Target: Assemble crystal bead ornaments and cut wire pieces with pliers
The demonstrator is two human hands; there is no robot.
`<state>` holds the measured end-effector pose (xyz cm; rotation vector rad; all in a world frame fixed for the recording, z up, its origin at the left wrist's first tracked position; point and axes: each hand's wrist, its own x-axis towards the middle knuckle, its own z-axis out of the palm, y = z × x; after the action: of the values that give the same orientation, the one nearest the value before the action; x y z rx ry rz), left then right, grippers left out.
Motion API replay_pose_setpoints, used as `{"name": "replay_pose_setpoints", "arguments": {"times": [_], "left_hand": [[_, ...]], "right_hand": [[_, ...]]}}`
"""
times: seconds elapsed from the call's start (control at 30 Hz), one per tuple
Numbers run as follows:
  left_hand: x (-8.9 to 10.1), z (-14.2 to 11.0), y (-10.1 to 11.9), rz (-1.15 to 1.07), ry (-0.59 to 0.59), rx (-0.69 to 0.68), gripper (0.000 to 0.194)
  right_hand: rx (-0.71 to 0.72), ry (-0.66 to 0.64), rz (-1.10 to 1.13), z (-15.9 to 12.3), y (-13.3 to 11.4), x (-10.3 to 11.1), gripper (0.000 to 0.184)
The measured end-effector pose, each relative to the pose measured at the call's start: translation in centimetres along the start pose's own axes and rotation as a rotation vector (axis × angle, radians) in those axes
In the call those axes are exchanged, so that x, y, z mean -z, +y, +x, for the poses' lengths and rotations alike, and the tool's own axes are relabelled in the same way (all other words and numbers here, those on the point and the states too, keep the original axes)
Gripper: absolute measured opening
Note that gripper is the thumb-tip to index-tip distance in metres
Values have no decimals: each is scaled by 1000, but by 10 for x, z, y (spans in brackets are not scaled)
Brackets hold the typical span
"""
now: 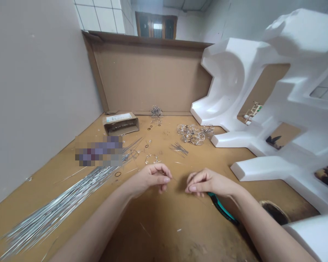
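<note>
Over the middle of the table, my left hand [157,177] is closed in a pinch. A short, very thin wire [175,179] sticks out from its fingertips towards my other hand. My right hand [199,183], a small gap away, is also pinched, and whatever lies between its fingers is too small to make out. Teal-handled pliers [223,210] lie under my right hand and wrist, their jaws hidden. Beyond my hands are a ring of wire and clear beads [152,158] and a small pile of short wires [179,149].
A bundle of long silvery wires [68,203] lies at left. Behind it are a small open cardboard box [122,124] and a blurred patch. Coiled wire-and-bead pieces [192,134] sit at back right, a tangled cluster [156,111] at back centre. White foam blocks [262,167] border the right.
</note>
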<state>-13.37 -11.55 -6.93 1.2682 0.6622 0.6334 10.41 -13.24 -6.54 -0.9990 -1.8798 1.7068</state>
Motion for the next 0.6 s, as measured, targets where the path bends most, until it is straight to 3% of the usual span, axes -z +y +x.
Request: {"name": "replay_pose_setpoints", "arguments": {"times": [0.07, 0.17, 0.3, 0.43, 0.6], "left_hand": [[-2, 1, -1, 37, -31, 19, 19], [-3, 2, -3, 108, -39, 35, 21], [-3, 5, -9, 116, -3, 45, 23], [-3, 9, -13, -38, 86, 64, 27], [-5, 10, -17, -271, 138, 42, 31]], "right_hand": [[36, 12, -73, 0, -2, -2, 29], [50, 179, -115, 0, -1, -3, 32], [110, 376, 95, -2, 3, 0, 32], [184, 365, 257, -3, 5, 2, 24], [322, 402, 220, -5, 3, -2, 22]]}}
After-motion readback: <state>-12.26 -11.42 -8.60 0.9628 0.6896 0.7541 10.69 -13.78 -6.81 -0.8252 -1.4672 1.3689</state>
